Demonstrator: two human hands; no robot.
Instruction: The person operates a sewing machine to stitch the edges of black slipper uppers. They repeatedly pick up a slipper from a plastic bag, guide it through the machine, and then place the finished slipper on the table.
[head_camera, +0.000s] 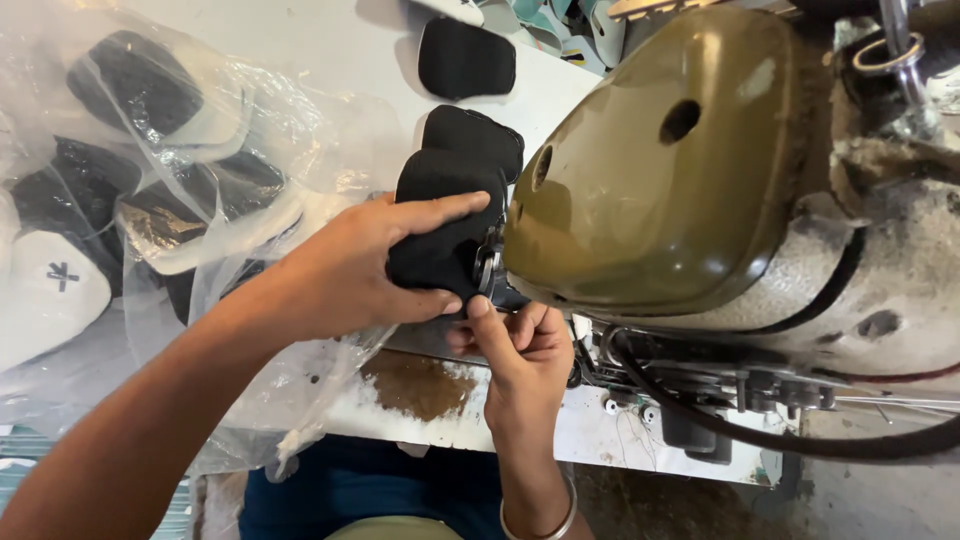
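Left hand (365, 265) clamps the black fabric piece (445, 225) flat, long axis running away from the body, its near edge at the olive sewing machine head (660, 170); right hand (525, 345) pinches that near edge.

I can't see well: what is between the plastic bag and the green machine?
In the head view, the left hand presses a black fabric piece lying between the plastic bag and the green machine.

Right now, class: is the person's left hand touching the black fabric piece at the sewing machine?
Touching. The head view shows the left hand laid over the black fabric piece, fingers across its top and thumb pressed under its lower edge, beside the olive sewing machine.
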